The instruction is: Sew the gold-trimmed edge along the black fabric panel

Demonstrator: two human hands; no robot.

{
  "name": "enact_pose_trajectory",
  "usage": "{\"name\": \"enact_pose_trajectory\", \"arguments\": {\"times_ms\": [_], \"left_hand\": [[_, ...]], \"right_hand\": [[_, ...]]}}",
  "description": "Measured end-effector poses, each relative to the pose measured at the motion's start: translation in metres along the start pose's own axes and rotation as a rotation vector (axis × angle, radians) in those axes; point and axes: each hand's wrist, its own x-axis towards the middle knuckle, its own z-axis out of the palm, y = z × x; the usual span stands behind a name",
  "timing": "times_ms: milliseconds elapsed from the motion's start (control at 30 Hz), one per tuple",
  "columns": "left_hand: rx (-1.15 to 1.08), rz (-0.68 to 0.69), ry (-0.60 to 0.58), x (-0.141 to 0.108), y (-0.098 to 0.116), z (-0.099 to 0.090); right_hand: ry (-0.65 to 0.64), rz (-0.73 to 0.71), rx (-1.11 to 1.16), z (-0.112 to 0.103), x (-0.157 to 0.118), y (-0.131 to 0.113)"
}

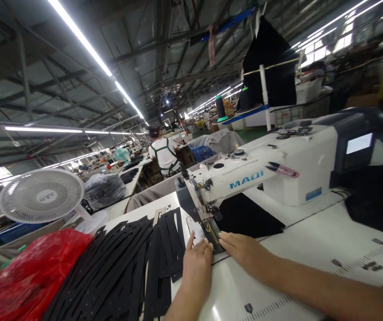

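A white sewing machine (245,178) marked MAQI stands on the tabletop, its needle area just beyond my hands. My left hand (196,267) lies left of the needle, index finger stretched forward beside a small white piece (197,231). My right hand (241,250) rests to the right, fingers extended flat, their tips at the edge of a dark strip (216,244) with a yellowish line. Whether that strip is cloth or part of the machine, I cannot tell. Black fabric (248,216) lies under the machine arm. Black slotted strips (121,267) are heaped left of my left hand.
A red plastic bag (37,272) and a white fan (44,196) stand at the left. Pink-handled thread snips (283,170) lie on the machine arm. Thread cones (221,109) are on a rack behind. A person in a white shirt (164,156) is further back.
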Motion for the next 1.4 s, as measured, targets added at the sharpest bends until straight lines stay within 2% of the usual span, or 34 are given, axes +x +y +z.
{"name": "enact_pose_trajectory", "arguments": {"times_ms": [100, 267, 367, 533, 667, 1033, 1267, 1400], "left_hand": [[0.086, 0.106, 0.021, 0.004, -0.001, 0.001], [0.131, 0.186, -0.012, 0.01, -0.006, 0.0], [0.108, 0.2, -0.028, 0.014, -0.013, 0.003], [0.084, 0.199, -0.062, 0.017, -0.028, 0.015], [0.09, 0.158, -0.059, 0.016, -0.038, 0.027], [0.132, 0.068, -0.198, 0.011, -0.041, 0.04], [0.13, 0.05, -0.189, 0.01, -0.043, 0.051], [0.131, 0.073, -0.181, 0.01, -0.045, 0.05]], "right_hand": [[-0.009, 0.009, -0.019, 0.018, -0.003, -0.009], [-0.073, 0.04, -0.002, 0.015, 0.0, -0.005], [-0.119, 0.073, 0.032, 0.02, 0.006, -0.002], [-0.183, 0.13, 0.076, 0.039, 0.017, 0.005], [-0.219, 0.146, 0.104, 0.045, 0.021, 0.011], [-0.156, 0.165, 0.212, 0.048, 0.023, 0.022], [-0.128, 0.12, 0.193, 0.043, 0.019, 0.027], [-0.145, 0.117, 0.175, 0.041, 0.023, 0.026]]}}
